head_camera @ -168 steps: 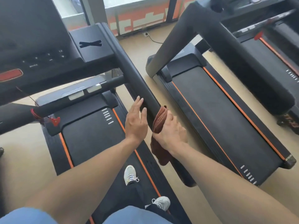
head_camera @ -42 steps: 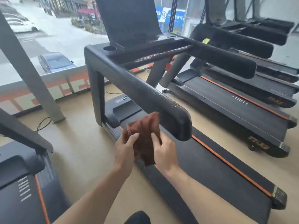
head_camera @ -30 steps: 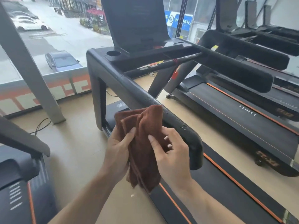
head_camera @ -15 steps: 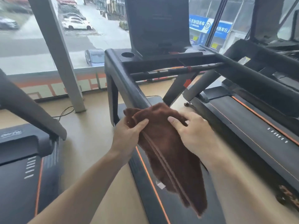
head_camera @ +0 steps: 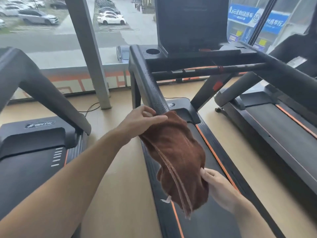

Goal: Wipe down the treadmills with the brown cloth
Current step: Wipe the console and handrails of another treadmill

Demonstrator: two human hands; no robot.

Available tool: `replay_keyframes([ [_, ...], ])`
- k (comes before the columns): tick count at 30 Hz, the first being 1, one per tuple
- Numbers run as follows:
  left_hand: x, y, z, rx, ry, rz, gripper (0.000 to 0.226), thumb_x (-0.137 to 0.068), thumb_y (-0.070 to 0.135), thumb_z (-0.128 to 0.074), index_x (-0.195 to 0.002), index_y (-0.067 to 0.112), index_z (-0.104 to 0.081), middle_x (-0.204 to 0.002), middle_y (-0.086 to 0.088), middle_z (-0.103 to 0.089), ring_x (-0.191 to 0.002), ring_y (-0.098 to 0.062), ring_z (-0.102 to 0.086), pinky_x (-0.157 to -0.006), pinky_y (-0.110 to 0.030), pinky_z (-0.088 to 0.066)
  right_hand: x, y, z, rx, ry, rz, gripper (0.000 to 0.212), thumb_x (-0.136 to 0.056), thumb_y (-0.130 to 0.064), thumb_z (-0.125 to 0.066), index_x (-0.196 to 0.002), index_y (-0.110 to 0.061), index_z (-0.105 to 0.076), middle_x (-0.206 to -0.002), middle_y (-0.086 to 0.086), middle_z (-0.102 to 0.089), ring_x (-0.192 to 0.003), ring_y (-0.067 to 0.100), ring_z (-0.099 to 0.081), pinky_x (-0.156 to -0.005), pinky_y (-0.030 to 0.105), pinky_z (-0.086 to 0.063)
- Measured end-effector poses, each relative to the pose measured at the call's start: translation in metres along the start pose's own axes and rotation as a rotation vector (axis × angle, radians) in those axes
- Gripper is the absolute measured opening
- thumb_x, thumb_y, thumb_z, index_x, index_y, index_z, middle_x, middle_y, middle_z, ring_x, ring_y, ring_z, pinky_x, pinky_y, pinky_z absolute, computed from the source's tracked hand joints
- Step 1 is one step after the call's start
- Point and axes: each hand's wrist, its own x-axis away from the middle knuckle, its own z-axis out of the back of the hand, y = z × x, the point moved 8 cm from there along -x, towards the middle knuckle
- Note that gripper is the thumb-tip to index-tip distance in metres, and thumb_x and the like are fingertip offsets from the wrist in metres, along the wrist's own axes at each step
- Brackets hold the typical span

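Observation:
The brown cloth (head_camera: 178,152) is draped over the near end of the middle treadmill's left handrail (head_camera: 151,86), which is speckled with water drops. My left hand (head_camera: 142,119) pinches the cloth's upper end against the rail. My right hand (head_camera: 216,184) grips the cloth's lower part, pulled down towards me. The cloth hides the rail's tip. The treadmill's belt (head_camera: 205,217) with orange side stripes runs below, and its console screen (head_camera: 192,23) stands at the top.
A second treadmill (head_camera: 34,134) stands to the left and a third treadmill (head_camera: 281,127) to the right, with tan floor strips between. A grey pillar (head_camera: 91,54) and a black cable (head_camera: 91,107) lie ahead by the window.
My right hand slid from the cloth's top down to its lower end, stretching the cloth along the handrail. The view has stepped closer to the middle treadmill; earlier I was at the left treadmill's rail.

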Motion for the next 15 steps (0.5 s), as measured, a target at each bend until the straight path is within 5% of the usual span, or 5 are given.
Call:
replay_keyframes([
  [3, -0.005, 0.004, -0.011, -0.128, -0.082, 0.044, 0.054, -0.072, 0.06, -0.084, -0.109, 0.027, -0.064, -0.103, 0.003, -0.07, -0.095, -0.015, -0.068, -0.081, -0.033, -0.057, -0.013, -0.017, 0.021, -0.037, 0.068, 0.013, 0.092, -0.058, -0.063, -0.094, -0.098, 0.011, -0.058, -0.097, 0.021, -0.068, -0.088, 0.033, -0.062, -0.085, 0.041, -0.047],
  [6, -0.001, -0.012, -0.012, -0.101, -0.192, 0.058, 0.034, -0.076, 0.05, -0.086, -0.096, 0.026, -0.076, -0.092, 0.004, -0.078, -0.091, -0.018, -0.075, -0.087, -0.038, -0.059, -0.025, -0.055, 0.035, 0.125, 0.152, 0.063, 0.064, -0.048, -0.055, -0.098, -0.067, -0.017, -0.051, -0.075, 0.011, -0.056, -0.073, 0.022, -0.052, -0.066, 0.032, -0.039],
  [8, 0.002, -0.019, -0.006, -0.093, -0.211, 0.034, 0.018, -0.082, 0.04, -0.085, -0.084, 0.024, -0.076, -0.08, 0.009, -0.077, -0.08, -0.012, -0.074, -0.074, -0.027, -0.058, -0.034, -0.084, 0.048, 0.206, 0.222, 0.091, 0.065, -0.038, -0.06, -0.1, -0.066, -0.024, -0.054, -0.074, 0.01, -0.059, -0.071, 0.02, -0.052, -0.061, 0.033, -0.035],
  [10, 0.001, -0.021, 0.007, -0.047, -0.13, 0.005, 0.016, -0.086, 0.03, -0.082, -0.076, 0.025, -0.07, -0.072, 0.01, -0.071, -0.07, -0.006, -0.068, -0.06, -0.017, -0.05, -0.044, -0.119, 0.06, 0.334, 0.301, 0.139, 0.059, -0.044, -0.056, -0.1, -0.069, -0.024, -0.058, -0.075, 0.009, -0.066, -0.072, 0.02, -0.055, -0.064, 0.033, -0.038],
  [15, -0.008, -0.001, 0.063, 0.111, 0.289, -0.18, 0.016, -0.086, 0.022, -0.083, -0.084, 0.021, -0.067, -0.079, 0.0, -0.061, -0.075, -0.017, -0.059, -0.068, -0.031, -0.052, -0.052, -0.221, 0.075, 0.486, 0.545, 0.491, 0.041, -0.069, -0.038, -0.095, -0.083, -0.016, -0.063, -0.081, 0.006, -0.072, -0.07, 0.015, -0.059, -0.07, 0.034, -0.048],
])
